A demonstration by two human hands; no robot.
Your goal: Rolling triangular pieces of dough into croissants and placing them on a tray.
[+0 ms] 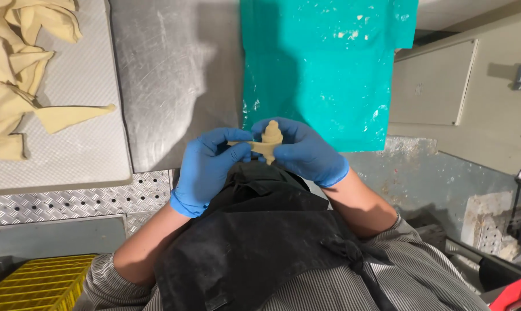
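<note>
Now | L hand [206, 167] + R hand [306, 151], blue gloves | pinch soft dough [265, 141], prob. rolled

A scratched steel desk [174, 63] fills the upper middle of the view. A white textured board [82, 132] lies on its left part. A teal sheet [324, 69] hangs over the desk's right part. Diamond-pattern metal plate [59, 198] runs below the board. A yellow crate [36, 285] sits at lower left. A beige wall panel [433, 86] stands at right, above a worn grey floor [421, 178]. Light is even and artificial.
</note>
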